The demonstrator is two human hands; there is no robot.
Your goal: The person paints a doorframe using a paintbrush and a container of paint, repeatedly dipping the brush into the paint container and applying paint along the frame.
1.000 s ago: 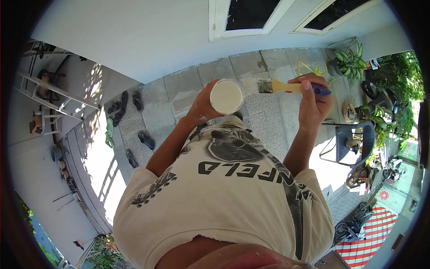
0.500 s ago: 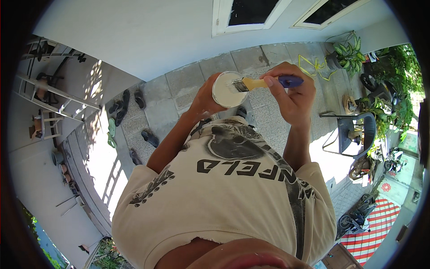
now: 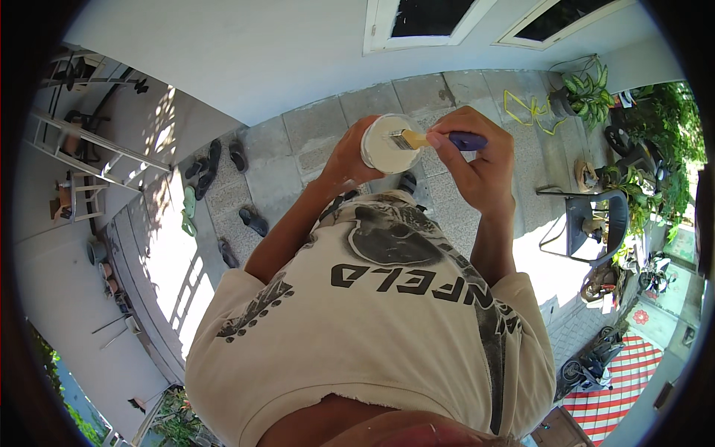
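My left hand (image 3: 353, 155) is wrapped round the side of a round tub of off-white paint (image 3: 386, 158), held in front of my chest. In my right hand (image 3: 480, 165) is a paintbrush (image 3: 421, 139) with a purple-blue handle end, a yellowish neck and a metal ferrule. Its bristles are down at the paint inside the tub, and their tips are partly hidden there. Thumb and fingers pinch the brush handle just right of the tub's rim.
A pale wall (image 3: 223, 59) with white-framed windows (image 3: 430, 22) rises ahead. Dark sandals (image 3: 211, 164) and green slippers (image 3: 189, 211) lie on the paving at left, near a metal ladder (image 3: 97, 160). At right are a black chair (image 3: 596, 223), a potted plant (image 3: 585, 93) and a yellow frame-like object (image 3: 530, 110).
The brush has moved left and slightly lower, its bristles further into the tub. My right hand has followed it leftward. The left hand still holds the tub.
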